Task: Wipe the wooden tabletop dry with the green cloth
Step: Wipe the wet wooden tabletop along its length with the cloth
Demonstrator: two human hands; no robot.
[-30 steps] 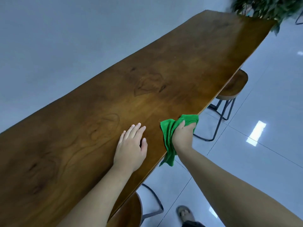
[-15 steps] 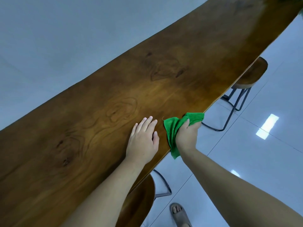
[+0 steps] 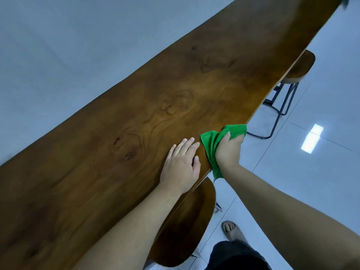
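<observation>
Fingers [image 3: 227, 140] of the right hand [image 3: 228, 152] clench the cloth [image 3: 211, 142] at the bench [image 3: 136, 114] edge — left hand [image 3: 180, 168] lies flat, fingers spread narrow, just beside the cloth; a stool [image 3: 187, 227] sits below.

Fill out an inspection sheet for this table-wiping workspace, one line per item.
Surface: long wooden tabletop, glossy brown with knots in the grain; no puddles or drops can be made out.
Job's things: green cloth, bunched at the tabletop's near edge, one corner hanging below the edge.
Clutter: nothing seen on the tabletop.
Grippers: left hand lies flat, palm down, on the wood; right hand is closed on the green cloth at the edge.
Cables: nothing seen.
Surroundings: near stool tucked partly under the table; far stool with dark metal legs; shiny pale tiled floor; a foot in a sandal.
</observation>
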